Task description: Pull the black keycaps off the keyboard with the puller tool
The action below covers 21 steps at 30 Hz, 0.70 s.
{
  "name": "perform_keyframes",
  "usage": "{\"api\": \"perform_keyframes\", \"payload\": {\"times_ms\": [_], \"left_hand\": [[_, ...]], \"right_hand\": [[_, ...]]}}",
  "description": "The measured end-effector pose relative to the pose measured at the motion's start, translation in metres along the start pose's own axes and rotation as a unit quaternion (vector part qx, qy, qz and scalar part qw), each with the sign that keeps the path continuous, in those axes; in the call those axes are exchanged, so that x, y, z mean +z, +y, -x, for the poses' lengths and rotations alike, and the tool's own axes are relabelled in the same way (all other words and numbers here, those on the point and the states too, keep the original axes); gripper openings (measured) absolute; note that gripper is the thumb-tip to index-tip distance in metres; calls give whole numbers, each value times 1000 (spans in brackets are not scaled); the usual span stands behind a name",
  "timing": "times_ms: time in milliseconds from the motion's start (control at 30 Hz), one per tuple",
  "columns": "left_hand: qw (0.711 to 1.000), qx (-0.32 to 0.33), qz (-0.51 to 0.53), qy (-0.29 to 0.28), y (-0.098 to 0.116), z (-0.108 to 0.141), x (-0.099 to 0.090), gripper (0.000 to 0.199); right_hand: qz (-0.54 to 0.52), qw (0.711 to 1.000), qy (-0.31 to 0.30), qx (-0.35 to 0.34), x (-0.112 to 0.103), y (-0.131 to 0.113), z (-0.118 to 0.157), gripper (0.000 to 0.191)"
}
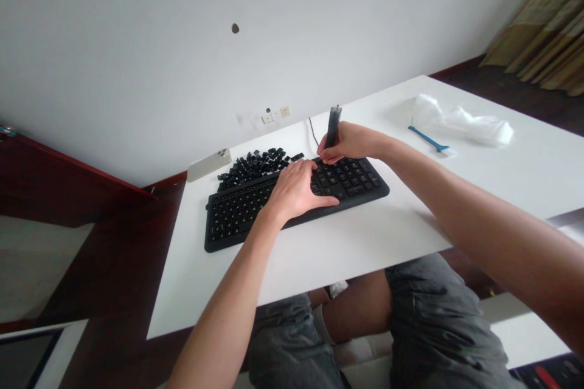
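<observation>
On the white desk, a black keyboard is placed by the left edge; the left hand is laid open on keys, a black tool is gripped by the right hand, keycaps are heaped behind.

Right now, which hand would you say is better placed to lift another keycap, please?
The right hand, probably: it grips a dark tool over the keyboard, while the left hand lies spread across the keys.
</observation>
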<state>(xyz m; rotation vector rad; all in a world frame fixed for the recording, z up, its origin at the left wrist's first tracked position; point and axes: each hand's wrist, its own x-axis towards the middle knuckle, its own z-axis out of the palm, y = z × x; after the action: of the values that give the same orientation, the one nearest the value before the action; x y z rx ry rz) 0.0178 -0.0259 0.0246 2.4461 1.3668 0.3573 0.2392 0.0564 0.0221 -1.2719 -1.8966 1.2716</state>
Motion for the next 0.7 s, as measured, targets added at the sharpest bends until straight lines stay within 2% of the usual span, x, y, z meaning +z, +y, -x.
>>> {"api": "perform_keyframes", "payload": {"times_ms": [167,267,400,500,600,700], "left_hand": [[1000,-1,21,8,-1,-1,1,71],[1000,2,18,9,-2,-2,3,74],[1000,-5,20,7,-2,-3,3,75],[1000,-7,25,5,-3,-3,3,75],[999,-23,45,16,-3,0,3,76],[994,-56,81,38,-5,2,2,77]], "right_hand": [[52,998,18,-22,7,-12,6,11],[49,998,-2,-41,9,-15,7,9],[26,999,-25,-26,7,-8,2,7],[28,997,-46,-54,3,-5,1,6],[80,990,-61,-95,1,-12,6,9],[154,979,-52,-120,3,-24,14,16]]}}
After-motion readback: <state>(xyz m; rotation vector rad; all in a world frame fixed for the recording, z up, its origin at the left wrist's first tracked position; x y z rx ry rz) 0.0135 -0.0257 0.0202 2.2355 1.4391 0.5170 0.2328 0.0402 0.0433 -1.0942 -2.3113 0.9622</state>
